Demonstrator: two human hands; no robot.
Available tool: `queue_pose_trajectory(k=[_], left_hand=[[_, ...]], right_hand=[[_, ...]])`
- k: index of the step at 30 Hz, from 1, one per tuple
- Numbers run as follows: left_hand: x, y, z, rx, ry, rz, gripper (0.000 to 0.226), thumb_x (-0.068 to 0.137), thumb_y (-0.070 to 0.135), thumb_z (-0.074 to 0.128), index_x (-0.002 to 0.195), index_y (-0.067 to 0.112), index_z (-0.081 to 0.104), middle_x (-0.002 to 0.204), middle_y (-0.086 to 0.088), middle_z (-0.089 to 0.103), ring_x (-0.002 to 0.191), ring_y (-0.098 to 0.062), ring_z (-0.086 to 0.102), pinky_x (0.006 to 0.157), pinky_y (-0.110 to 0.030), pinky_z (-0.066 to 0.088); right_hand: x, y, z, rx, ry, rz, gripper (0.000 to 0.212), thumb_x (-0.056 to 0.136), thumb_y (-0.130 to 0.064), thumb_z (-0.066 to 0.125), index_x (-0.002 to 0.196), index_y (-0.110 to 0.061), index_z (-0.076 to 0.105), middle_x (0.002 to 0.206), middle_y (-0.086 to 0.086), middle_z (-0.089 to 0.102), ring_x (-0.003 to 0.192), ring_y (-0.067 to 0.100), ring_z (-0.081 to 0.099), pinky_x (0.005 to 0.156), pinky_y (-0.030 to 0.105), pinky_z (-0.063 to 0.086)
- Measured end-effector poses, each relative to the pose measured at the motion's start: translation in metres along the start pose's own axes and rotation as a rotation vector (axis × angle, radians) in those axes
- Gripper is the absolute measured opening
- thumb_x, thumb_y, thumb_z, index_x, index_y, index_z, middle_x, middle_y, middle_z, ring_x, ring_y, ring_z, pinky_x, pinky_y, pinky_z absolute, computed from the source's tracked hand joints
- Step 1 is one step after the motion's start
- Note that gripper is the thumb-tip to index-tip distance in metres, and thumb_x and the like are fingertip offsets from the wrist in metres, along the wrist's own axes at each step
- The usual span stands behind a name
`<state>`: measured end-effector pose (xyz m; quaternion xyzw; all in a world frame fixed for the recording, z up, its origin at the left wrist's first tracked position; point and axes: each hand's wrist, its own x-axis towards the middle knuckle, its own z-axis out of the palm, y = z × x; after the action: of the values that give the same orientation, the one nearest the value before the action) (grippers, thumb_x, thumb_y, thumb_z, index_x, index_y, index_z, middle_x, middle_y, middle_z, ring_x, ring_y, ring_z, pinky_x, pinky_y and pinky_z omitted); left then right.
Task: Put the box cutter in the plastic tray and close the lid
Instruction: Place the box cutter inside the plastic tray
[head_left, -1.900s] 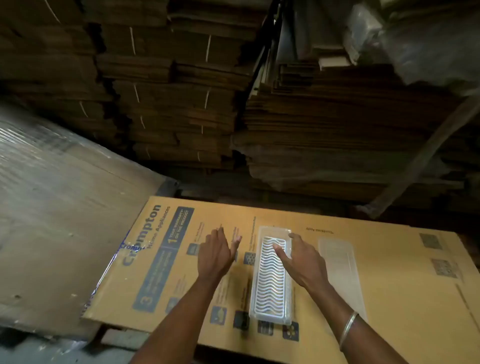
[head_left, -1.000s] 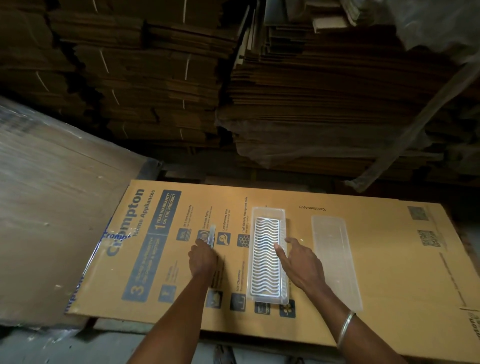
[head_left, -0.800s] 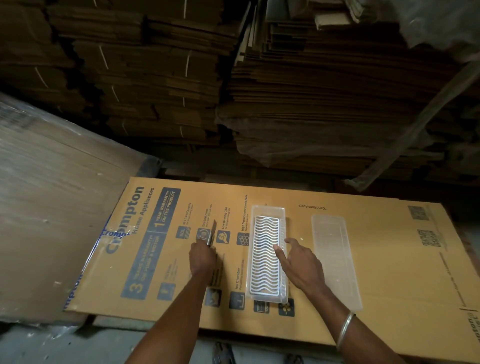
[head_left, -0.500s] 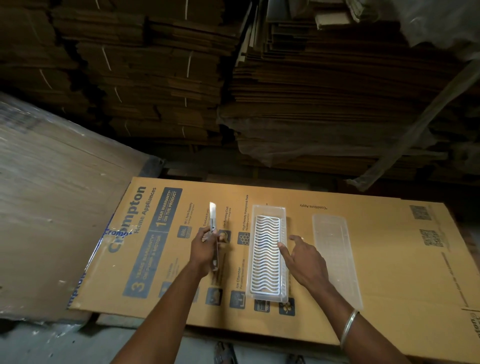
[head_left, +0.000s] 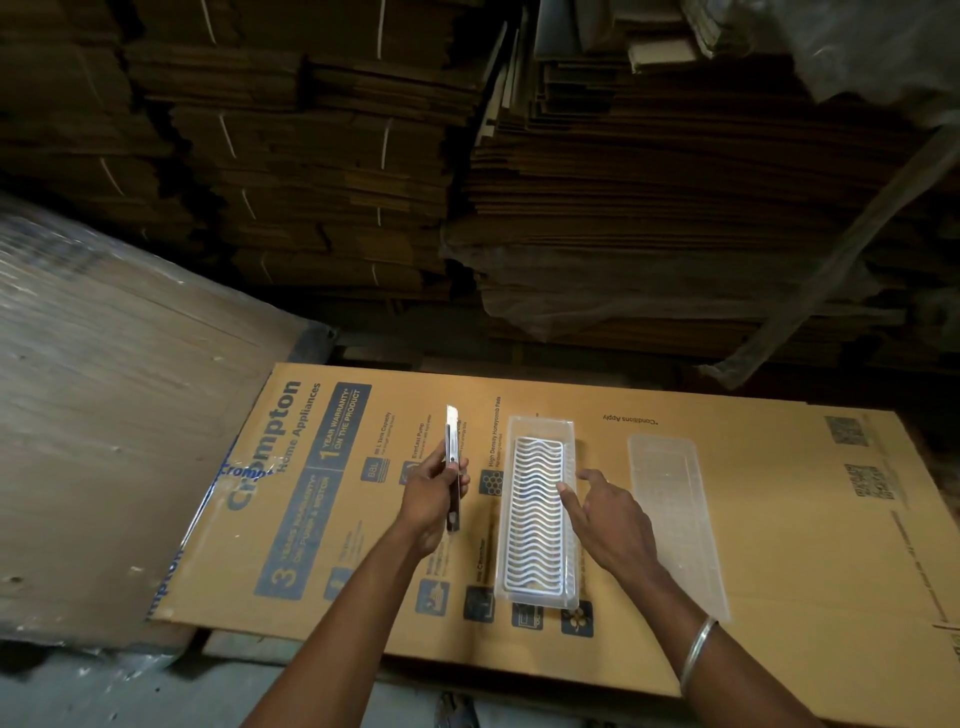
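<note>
Shrink-wrapped board (head_left: 104, 415) slopes across the left of the frame, and beside it a flattened Crompton carton (head_left: 779, 519) fills the lower middle as the work surface. Left of centre, the left hand (head_left: 431, 499) is closed around the box cutter (head_left: 453, 467), holding it lifted off the carton with its metal tip pointing toward the top of the frame; the handle end shows below the palm. Just right of it lies the clear plastic tray (head_left: 540, 514), long side running up the frame, with a white wavy-slotted insert (head_left: 537, 519) in its bottom and no lid on it. The cutter is outside the tray, near its left wall but apart from it. The right hand (head_left: 608, 514) holds nothing, fingers loosely spread, its fingertips (head_left: 563, 488) touching the tray's right rim. A metal bangle (head_left: 698, 649) circles that wrist. Farther right the clear lid (head_left: 675, 509) lies flat on the carton, apart from the tray. Stacks of flattened cardboard (head_left: 623, 208) fill the top of the frame.
</note>
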<state>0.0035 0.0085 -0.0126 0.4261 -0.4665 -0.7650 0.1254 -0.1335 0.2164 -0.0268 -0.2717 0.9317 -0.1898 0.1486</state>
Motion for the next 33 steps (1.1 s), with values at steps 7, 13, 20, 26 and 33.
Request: queue_pose_trajectory(k=[7, 13, 20, 26, 33], left_hand=[[-0.002, -0.003, 0.000, 0.026, -0.032, -0.042, 0.067, 0.098, -0.023, 0.036, 0.157, 0.008, 0.039, 0.101, -0.006, 0.062, 0.079, -0.018, 0.054, 0.077, -0.037, 0.041], [-0.006, -0.004, 0.002, 0.009, -0.028, -0.040, 0.070, 0.094, -0.029, 0.033, 0.154, 0.005, 0.042, 0.108, -0.007, 0.061, 0.079, -0.019, 0.053, 0.070, -0.035, 0.040], [-0.005, -0.016, 0.000, 0.006, -0.068, -0.081, 0.065, 0.089, -0.031, 0.032, 0.138, 0.003, 0.058, 0.090, -0.009, 0.060, 0.073, -0.020, 0.050, 0.070, -0.036, 0.038], [-0.006, -0.024, 0.010, -0.044, -0.045, -0.121, 0.039, 0.097, -0.016, 0.043, 0.116, 0.006, 0.069, 0.100, -0.013, 0.060, 0.079, -0.022, 0.057, 0.073, -0.033, 0.049], [-0.008, -0.025, 0.048, 0.306, -0.076, -0.091, 0.018, 0.103, 0.003, 0.052, 0.091, 0.008, 0.065, 0.082, -0.008, 0.061, 0.072, -0.019, 0.060, 0.072, -0.036, 0.058]], right_hand=[[-0.003, 0.001, -0.006, 0.004, 0.008, 0.002, 0.062, 0.101, -0.067, 0.035, 0.144, -0.025, 0.050, 0.111, 0.004, 0.075, 0.102, 0.021, 0.071, 0.081, 0.038, 0.059], [-0.007, 0.000, -0.009, 0.018, 0.019, 0.003, 0.064, 0.100, -0.068, 0.035, 0.144, -0.025, 0.051, 0.110, 0.003, 0.075, 0.101, 0.021, 0.071, 0.082, 0.040, 0.059], [-0.013, 0.001, -0.008, 0.047, 0.028, 0.003, 0.076, 0.094, -0.076, 0.026, 0.145, -0.025, 0.051, 0.110, 0.004, 0.076, 0.101, 0.021, 0.072, 0.082, 0.040, 0.060], [-0.020, 0.006, -0.008, 0.056, 0.034, 0.018, 0.074, 0.095, -0.075, 0.030, 0.146, -0.025, 0.050, 0.109, 0.004, 0.076, 0.101, 0.020, 0.072, 0.083, 0.039, 0.060], [-0.028, 0.021, -0.010, 0.057, 0.042, 0.055, 0.063, 0.099, -0.068, 0.037, 0.142, -0.025, 0.052, 0.105, 0.005, 0.077, 0.097, 0.022, 0.072, 0.081, 0.039, 0.059]])
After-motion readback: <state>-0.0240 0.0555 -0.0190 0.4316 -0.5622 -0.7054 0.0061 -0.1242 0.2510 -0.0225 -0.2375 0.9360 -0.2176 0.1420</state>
